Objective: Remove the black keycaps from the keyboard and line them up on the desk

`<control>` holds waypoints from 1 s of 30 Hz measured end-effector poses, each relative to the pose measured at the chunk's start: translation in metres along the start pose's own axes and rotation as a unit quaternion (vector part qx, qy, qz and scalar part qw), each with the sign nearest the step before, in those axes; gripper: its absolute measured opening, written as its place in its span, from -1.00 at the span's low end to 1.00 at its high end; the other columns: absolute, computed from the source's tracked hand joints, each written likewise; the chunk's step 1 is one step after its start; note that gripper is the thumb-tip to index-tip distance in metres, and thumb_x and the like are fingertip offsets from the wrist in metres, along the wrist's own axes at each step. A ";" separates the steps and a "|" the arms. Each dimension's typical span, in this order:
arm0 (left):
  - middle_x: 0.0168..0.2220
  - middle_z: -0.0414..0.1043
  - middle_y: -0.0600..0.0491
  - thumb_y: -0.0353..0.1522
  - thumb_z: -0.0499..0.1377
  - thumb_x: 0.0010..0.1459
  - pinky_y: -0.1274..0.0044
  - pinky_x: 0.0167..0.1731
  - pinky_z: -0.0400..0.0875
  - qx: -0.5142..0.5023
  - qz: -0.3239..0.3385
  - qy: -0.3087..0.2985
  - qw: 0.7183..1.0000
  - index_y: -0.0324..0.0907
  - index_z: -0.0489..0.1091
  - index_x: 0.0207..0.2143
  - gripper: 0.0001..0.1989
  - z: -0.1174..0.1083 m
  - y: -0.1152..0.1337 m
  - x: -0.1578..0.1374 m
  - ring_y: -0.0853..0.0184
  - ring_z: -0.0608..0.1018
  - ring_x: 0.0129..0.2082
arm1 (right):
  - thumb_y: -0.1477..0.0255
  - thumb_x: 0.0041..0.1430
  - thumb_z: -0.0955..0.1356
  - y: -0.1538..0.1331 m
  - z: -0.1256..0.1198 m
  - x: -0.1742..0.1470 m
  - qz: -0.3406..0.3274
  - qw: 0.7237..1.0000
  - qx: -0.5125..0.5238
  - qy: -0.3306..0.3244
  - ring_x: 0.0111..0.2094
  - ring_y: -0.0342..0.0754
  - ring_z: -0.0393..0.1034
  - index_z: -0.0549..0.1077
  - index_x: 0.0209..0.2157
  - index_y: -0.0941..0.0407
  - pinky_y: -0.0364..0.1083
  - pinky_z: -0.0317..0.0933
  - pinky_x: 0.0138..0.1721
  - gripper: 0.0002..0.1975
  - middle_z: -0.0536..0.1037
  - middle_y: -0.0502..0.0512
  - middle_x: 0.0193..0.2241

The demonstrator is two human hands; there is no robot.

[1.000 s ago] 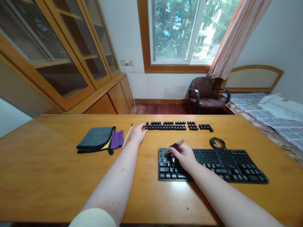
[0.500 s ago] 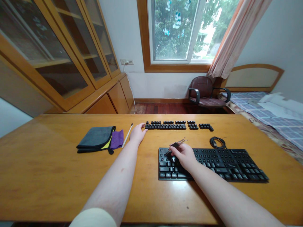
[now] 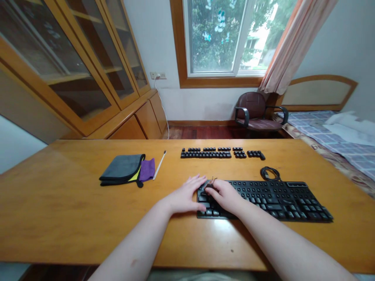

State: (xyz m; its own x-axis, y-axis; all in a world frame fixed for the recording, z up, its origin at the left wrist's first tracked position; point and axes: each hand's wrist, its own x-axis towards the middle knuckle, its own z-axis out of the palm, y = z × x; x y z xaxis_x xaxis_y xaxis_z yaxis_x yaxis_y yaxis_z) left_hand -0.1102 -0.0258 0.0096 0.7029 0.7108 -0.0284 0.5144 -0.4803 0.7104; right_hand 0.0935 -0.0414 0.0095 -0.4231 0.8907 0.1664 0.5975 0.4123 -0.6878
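Observation:
A black keyboard [image 3: 274, 207] lies on the wooden table, with many of its upper key positions bare of caps. My left hand [image 3: 186, 196] rests at the keyboard's left end, fingers spread, thumb by the bottom row. Over the left part of the keys, my right hand [image 3: 224, 195] is closed on a small dark keycap puller [image 3: 210, 185] with thin wires poking up; its lower end is hidden by the fingers. Removed keycaps [image 3: 205, 155] stand in rows farther back on the table.
Left on the table [image 3: 88, 222] are a folded grey cloth [image 3: 121, 168], a purple cloth [image 3: 147, 170] and a thin white brush [image 3: 159, 165]. Behind the keyboard lies its coiled cable [image 3: 270, 173]. Beyond the table stands a chair [image 3: 254, 111].
My left hand has come from beside the keycap rows down to the keyboard's left end. My right hand has shifted slightly left, with the keycap puller lower over the keys.

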 end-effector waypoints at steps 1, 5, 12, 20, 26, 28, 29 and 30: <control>0.28 -0.11 -0.07 -0.01 0.29 -0.21 0.20 0.22 -0.17 0.003 -0.008 -0.013 1.000 -0.08 -0.08 0.25 0.02 0.004 0.000 0.000 0.07 -0.07 0.27 | 0.38 0.18 0.25 0.000 0.000 0.000 0.000 1.000 0.004 0.002 -0.42 -0.07 0.37 0.46 -0.42 0.13 -0.13 0.20 -0.36 -0.80 0.51 0.07 -0.47; 0.29 -0.16 -0.11 0.00 0.30 -0.25 0.20 0.21 -0.19 0.031 -0.017 -0.033 0.999 -0.13 -0.14 0.26 0.09 0.013 -0.003 0.006 0.07 -0.11 0.28 | 0.38 0.21 0.23 -0.002 -0.002 0.001 -0.002 0.999 0.032 0.013 -0.39 -0.06 0.40 0.46 -0.42 0.12 -0.12 0.22 -0.32 -0.78 0.52 0.07 -0.46; 0.29 -0.15 -0.11 -0.03 0.32 -0.28 0.21 0.21 -0.22 0.030 0.002 -0.027 0.999 -0.10 -0.16 0.27 0.12 0.017 -0.012 0.008 0.06 -0.09 0.27 | 0.42 0.19 0.26 -0.006 0.004 0.003 -0.046 0.998 -0.009 -0.032 -0.26 -0.03 0.41 0.49 -0.26 0.10 -0.08 0.23 -0.19 -0.82 0.55 0.11 -0.29; 0.29 -0.16 -0.09 -0.02 0.34 -0.34 0.18 0.21 -0.30 0.027 0.019 -0.043 0.999 -0.10 -0.18 0.27 0.17 0.017 -0.018 0.016 0.06 -0.13 0.28 | 0.49 0.15 0.29 -0.004 0.006 0.006 -0.086 0.993 0.032 -0.077 -0.26 -0.05 0.41 0.52 -0.33 0.08 -0.10 0.23 -0.17 -0.85 0.58 0.04 -0.31; 0.29 -0.16 -0.09 -0.01 0.34 -0.35 0.19 0.21 -0.32 0.027 0.021 -0.046 0.998 -0.10 -0.15 0.26 0.17 0.018 -0.020 0.017 0.05 -0.14 0.28 | 0.50 0.12 0.30 -0.002 0.004 0.009 -0.072 0.992 0.065 -0.075 -0.25 -0.05 0.42 0.53 -0.33 0.07 -0.09 0.23 -0.15 -0.85 0.58 0.03 -0.29; 0.29 -0.18 -0.09 -0.01 0.33 -0.33 0.19 0.21 -0.31 0.028 0.023 -0.048 0.998 -0.10 -0.18 0.27 0.17 0.017 -0.020 0.017 0.05 -0.14 0.28 | 0.49 0.13 0.30 -0.002 0.004 0.007 -0.066 0.994 0.064 -0.064 -0.27 -0.05 0.42 0.53 -0.34 0.07 -0.09 0.23 -0.17 -0.85 0.58 0.03 -0.31; 0.30 -0.19 -0.09 -0.01 0.32 -0.32 0.20 0.21 -0.30 0.028 0.024 -0.049 0.998 -0.10 -0.19 0.27 0.17 0.017 -0.020 0.016 0.05 -0.15 0.28 | 0.48 0.14 0.29 -0.002 0.004 0.005 -0.061 0.994 0.065 -0.056 -0.29 -0.06 0.42 0.52 -0.35 0.07 -0.10 0.24 -0.20 -0.84 0.58 0.03 -0.34; 0.30 -0.20 -0.08 -0.01 0.32 -0.31 0.20 0.22 -0.29 0.029 0.024 -0.050 0.998 -0.10 -0.21 0.27 0.16 0.017 -0.020 0.016 0.06 -0.15 0.28 | 0.47 0.16 0.27 -0.003 0.004 0.004 -0.056 0.995 0.067 -0.048 -0.32 -0.07 0.42 0.52 -0.37 0.08 -0.11 0.24 -0.22 -0.83 0.57 0.03 -0.37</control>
State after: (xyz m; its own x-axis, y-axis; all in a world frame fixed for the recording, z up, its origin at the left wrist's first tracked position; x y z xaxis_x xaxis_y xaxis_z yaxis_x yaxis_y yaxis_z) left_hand -0.1010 -0.0132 -0.0168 0.7717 0.6324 -0.0678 0.5044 -0.5435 0.6709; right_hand 0.0873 -0.0401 0.0088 -0.5490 0.8155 0.1830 0.4497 0.4729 -0.7577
